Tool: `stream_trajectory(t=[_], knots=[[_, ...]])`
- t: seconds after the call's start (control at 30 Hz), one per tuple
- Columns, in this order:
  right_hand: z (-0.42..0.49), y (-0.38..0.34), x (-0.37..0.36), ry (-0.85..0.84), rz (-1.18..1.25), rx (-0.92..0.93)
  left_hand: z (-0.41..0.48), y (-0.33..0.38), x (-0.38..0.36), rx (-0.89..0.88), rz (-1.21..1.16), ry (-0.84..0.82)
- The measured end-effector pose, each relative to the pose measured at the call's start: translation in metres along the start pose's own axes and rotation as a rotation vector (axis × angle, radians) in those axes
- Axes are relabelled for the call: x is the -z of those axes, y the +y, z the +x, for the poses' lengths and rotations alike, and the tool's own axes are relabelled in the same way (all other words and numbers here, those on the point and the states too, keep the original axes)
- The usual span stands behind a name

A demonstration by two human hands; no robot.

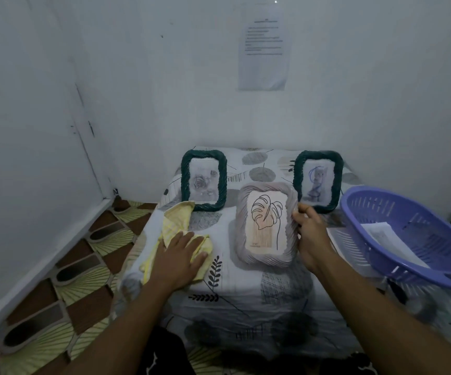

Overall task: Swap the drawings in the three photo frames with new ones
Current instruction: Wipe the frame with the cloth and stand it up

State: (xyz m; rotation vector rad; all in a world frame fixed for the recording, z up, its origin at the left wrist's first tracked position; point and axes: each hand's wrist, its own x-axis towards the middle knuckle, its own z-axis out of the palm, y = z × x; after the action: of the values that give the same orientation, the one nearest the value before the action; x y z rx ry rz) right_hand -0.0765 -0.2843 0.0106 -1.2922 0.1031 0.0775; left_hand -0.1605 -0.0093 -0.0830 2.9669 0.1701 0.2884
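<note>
Head view, single frame. A low table [246,290] covered in a leaf-print cloth sits in a corner of white walls. Three photo frames on it: a dark green frame [203,180] stands upright at back left, showing a grey rose drawing; a second dark green frame [318,181] stands upright at back right, showing a blue line drawing, details too faint to read; a pale ribbed frame [266,222] sits between and in front of them, leaning back, with a black monstera-leaf drawing [266,216] on a wood-tone backing. Right hand [311,234] is at the pale frame's right edge, fingers curled with fingertips touching the rim; whether the grip is closed around the edge, cannot tell. Left hand [181,253] lies flat, fingers spread and extended, palm down on a yellow cloth [177,217] near the table's left edge; it presses on it rather than grasping. Cloth's far end lies just in front of the left green frame. A purple plastic basket [408,234] sits tilted at the table's right side, with white paper sheets [386,236] inside. A printed sheet [263,50] is on the back wall. Floor tiles [70,266] patterned brown and yellow at left.
</note>
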Motion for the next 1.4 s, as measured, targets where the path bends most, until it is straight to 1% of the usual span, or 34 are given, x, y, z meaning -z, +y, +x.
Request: stream_trajectory(t=[0.1,0.13,0.2,0.23,0.27,0.3,0.33,0.37,0.4,0.43,0.5,0.6,0.73,0.8,0.9,0.97,1.1,1.17,1.23,1.33,1.4], knots=[[-0.003,-0.001,-0.01,-0.025,0.023,0.002,0.001,0.001,0.007,0.025,0.025,-0.046],[-0.003,-0.001,-0.012,-0.032,0.027,0.009,0.003,0.006,0.009,0.034,0.018,-0.02],[-0.001,-0.002,-0.013,-0.05,0.024,0.019,0.009,0.02,0.018,0.008,-0.051,0.122],[0.0,-0.003,-0.013,-0.06,0.025,0.02,0.013,0.031,0.025,-0.018,-0.172,0.211],[0.001,-0.003,-0.012,-0.074,0.027,0.02,0.02,0.044,0.034,-0.03,-0.395,0.257],[0.002,-0.003,-0.012,-0.085,0.026,0.019,0.026,0.059,0.045,-0.009,-0.675,0.218],[0.002,-0.004,-0.011,-0.097,0.026,0.019,0.032,0.075,0.056,0.049,-0.963,0.099],[0.003,-0.004,-0.011,-0.105,0.028,0.02,0.039,0.089,0.064,0.134,-1.208,-0.02],[0.003,-0.005,-0.01,-0.11,0.031,0.02,0.046,0.099,0.067,0.218,-1.386,-0.1],[0.005,-0.005,-0.008,-0.108,0.031,0.018,0.051,0.106,0.067,0.275,-1.489,-0.129],[0.008,-0.007,-0.004,-0.097,0.031,0.018,0.06,0.114,0.063,0.327,-1.599,-0.121],[0.013,-0.006,0.003,-0.093,-0.007,0.022,0.067,0.119,0.057,0.337,-1.648,-0.124],[0.021,-0.001,0.008,-0.077,0.017,0.042,0.074,0.124,0.053,0.314,-1.598,-0.17],[0.024,0.002,0.009,-0.082,0.037,0.048,0.078,0.125,0.052,0.299,-1.655,-0.197],[0.03,0.002,0.008,-0.09,0.053,0.05,0.087,0.123,0.048,0.275,-1.706,-0.187],[0.036,0.001,0.008,-0.088,0.017,0.05,0.094,0.122,0.046,0.24,-1.696,-0.176],[0.054,0.006,0.015,-0.069,-0.133,0.088,0.108,0.12,0.048,0.145,-1.661,-0.159],[0.062,0.011,0.023,-0.063,-0.338,0.141,0.117,0.12,0.048,0.124,-1.646,-0.158],[0.067,0.023,0.034,-0.062,-0.709,0.266,0.127,0.12,0.047,0.119,-1.648,-0.151],[0.069,0.049,0.054,-0.121,-1.228,0.49,0.141,0.122,0.043,0.121,-1.691,-0.134],[0.067,0.064,0.062,-0.115,-1.414,0.546,0.149,0.123,0.04,0.132,-1.685,-0.111]])
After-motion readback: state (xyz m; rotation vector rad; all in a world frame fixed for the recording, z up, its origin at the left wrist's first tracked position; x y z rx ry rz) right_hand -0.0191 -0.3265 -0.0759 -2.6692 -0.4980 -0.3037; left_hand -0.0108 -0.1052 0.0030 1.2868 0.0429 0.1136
